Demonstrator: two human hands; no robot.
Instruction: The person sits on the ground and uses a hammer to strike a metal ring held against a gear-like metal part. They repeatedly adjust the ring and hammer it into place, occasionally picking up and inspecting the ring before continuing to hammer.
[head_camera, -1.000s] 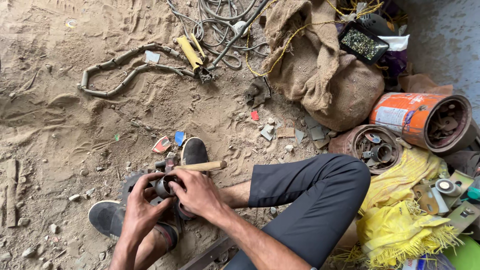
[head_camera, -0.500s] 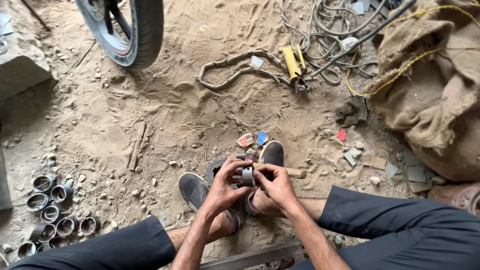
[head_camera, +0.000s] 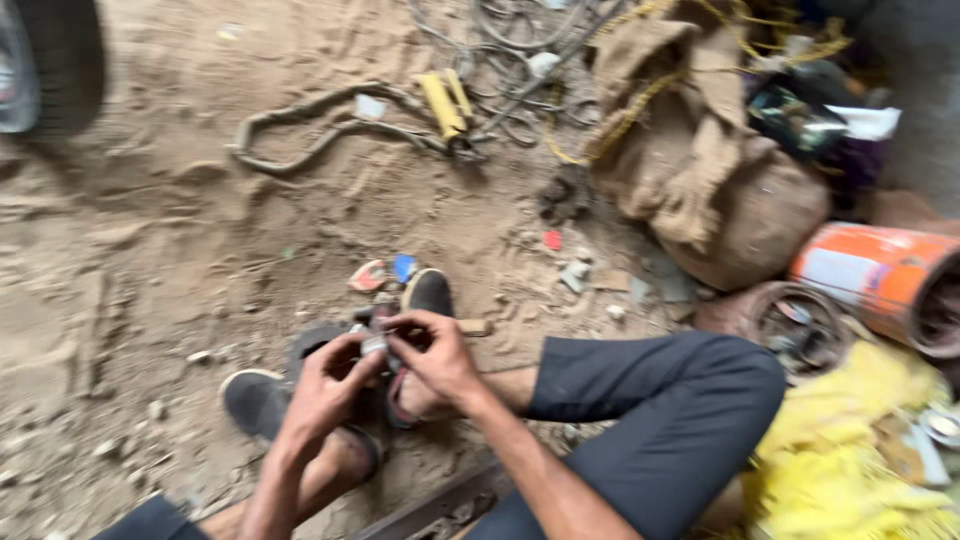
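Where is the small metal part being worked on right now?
The small metal part sits low in the head view, pinched between the left hand and right hand, above the black sandals.

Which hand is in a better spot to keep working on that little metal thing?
Probably the right hand: its fingers curl over the small metal part from above. The left hand grips it from below, steadying.
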